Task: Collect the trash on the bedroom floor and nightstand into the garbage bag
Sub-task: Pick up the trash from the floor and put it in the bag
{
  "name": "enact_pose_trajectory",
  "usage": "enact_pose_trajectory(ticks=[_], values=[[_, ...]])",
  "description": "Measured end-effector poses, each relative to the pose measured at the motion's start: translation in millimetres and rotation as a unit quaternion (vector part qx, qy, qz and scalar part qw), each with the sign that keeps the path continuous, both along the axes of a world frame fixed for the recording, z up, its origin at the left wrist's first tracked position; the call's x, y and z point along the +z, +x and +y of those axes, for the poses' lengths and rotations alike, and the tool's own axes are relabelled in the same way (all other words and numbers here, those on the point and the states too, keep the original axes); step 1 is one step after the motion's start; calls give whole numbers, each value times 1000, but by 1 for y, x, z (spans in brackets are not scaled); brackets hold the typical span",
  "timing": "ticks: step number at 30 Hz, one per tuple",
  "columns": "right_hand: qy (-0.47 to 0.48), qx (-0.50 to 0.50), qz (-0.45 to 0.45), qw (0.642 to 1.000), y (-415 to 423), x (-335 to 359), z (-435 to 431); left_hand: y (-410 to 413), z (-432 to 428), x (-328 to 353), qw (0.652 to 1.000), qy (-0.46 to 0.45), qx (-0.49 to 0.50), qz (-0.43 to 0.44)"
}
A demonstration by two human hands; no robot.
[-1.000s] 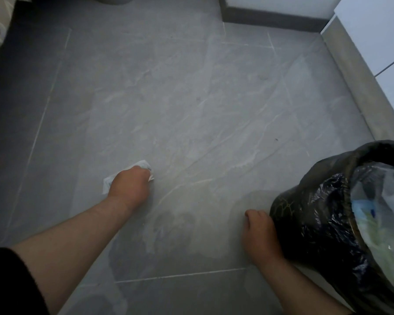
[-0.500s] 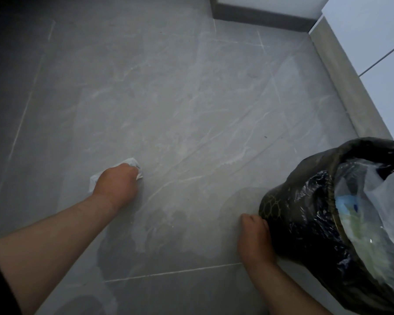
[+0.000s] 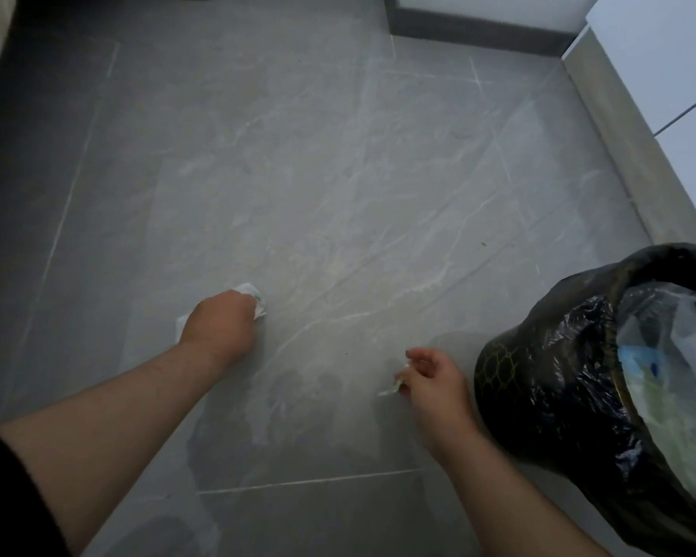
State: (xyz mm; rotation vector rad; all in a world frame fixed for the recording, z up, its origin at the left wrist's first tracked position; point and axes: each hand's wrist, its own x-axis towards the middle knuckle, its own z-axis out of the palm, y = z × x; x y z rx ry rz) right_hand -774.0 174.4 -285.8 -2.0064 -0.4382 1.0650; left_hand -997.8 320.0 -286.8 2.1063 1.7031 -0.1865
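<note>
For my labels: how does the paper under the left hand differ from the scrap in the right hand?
The paper is bigger, showing on both sides of the left hand; the scrap is a thin sliver. The paper lies on the floor; the scrap is pinched by the right hand. Both look whitish.

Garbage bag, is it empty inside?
No, the garbage bag has a see-through plastic bag and other rubbish showing inside its open top.
</note>
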Motion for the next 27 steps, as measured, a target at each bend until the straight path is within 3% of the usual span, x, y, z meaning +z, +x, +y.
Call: enact_pose_trajectory(ticks=[2, 5, 11, 19, 23, 27], values=[[44, -34, 96, 994, -11, 14, 12, -4, -6, 7, 997, -9, 59, -52], [94, -12, 117, 989, -25, 47, 32, -11, -19, 30, 979, -9, 138, -151], [181, 55, 178, 966, -53, 144, 56, -14, -33, 117, 905, 16, 262, -336], [247, 202, 72, 945, 21, 316, 21, 58, -69, 277, 871, 45, 198, -448], [281, 157, 35, 946, 92, 355, -37, 134, -108, 314, 865, 19, 155, -477], [294, 66, 53, 952, 151, 348, -79, 224, -146, 318, 828, -91, 177, -524]])
